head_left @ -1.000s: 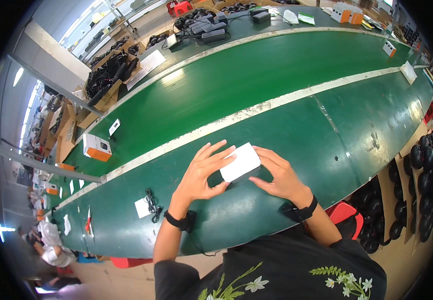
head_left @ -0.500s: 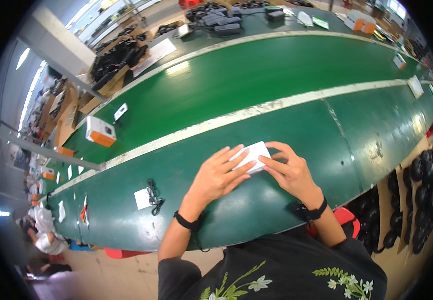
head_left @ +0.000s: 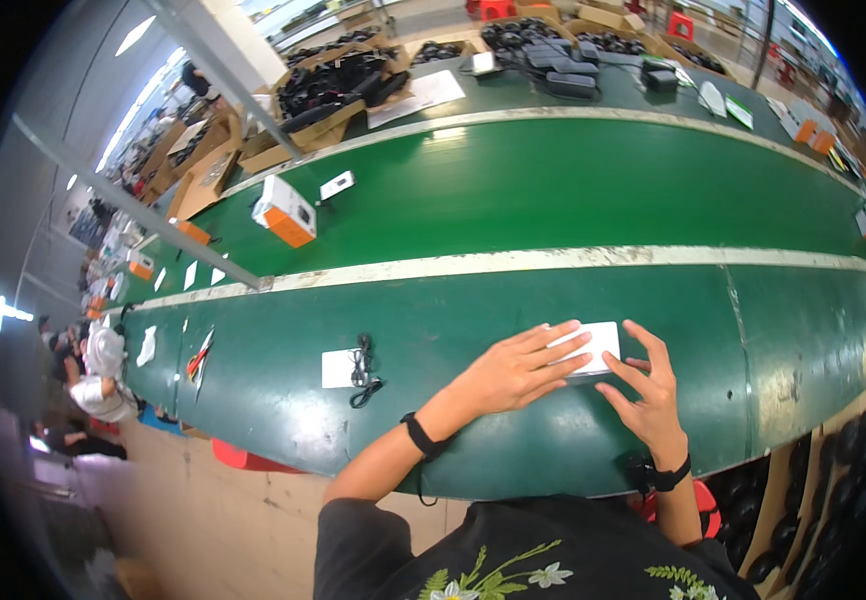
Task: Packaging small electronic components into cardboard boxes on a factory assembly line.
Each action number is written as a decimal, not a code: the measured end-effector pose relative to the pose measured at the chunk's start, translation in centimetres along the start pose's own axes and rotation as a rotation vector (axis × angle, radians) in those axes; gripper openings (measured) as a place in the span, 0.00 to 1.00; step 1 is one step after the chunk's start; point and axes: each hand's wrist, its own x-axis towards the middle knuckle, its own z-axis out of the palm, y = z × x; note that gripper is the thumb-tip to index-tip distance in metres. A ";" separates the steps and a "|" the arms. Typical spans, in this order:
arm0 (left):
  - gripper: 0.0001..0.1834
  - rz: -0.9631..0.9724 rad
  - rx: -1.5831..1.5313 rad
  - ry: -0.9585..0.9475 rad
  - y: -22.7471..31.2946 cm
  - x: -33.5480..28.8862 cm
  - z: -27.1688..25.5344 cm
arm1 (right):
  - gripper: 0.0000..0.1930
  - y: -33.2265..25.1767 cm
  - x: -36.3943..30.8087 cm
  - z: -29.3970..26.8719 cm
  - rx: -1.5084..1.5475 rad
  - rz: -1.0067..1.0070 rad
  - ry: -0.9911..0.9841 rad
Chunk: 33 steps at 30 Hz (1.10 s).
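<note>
A small flat white box (head_left: 603, 338) lies on the near green tabletop, in front of me. My left hand (head_left: 518, 372) reaches over its left side with the fingers stretched out flat on its top. On the other side is my right hand (head_left: 651, 395), its fingers spread and bent; one fingertip is at the lower right corner of the box. Some way to the left, a coiled black cable (head_left: 363, 375) lies against a white square card or booklet (head_left: 337, 369).
A pale rail (head_left: 453, 268) separates my tabletop from the green conveyor belt (head_left: 513, 180). White-and-orange boxes (head_left: 288, 213) stand on the belt. Scissors (head_left: 198, 362) lie at the left. Cartons of black items (head_left: 338, 85) and black adapters (head_left: 568, 80) sit beyond the belt.
My view has turned, so the scene sits differently in it. The right hand's fingers have spread and drawn partly away from the box; the left fingers still lie on it.
</note>
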 end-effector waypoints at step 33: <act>0.43 -0.832 0.228 0.660 -7.7 1.6 -7.9 | 0.79 -2.5 11.0 10.9 0.758 0.275 -0.264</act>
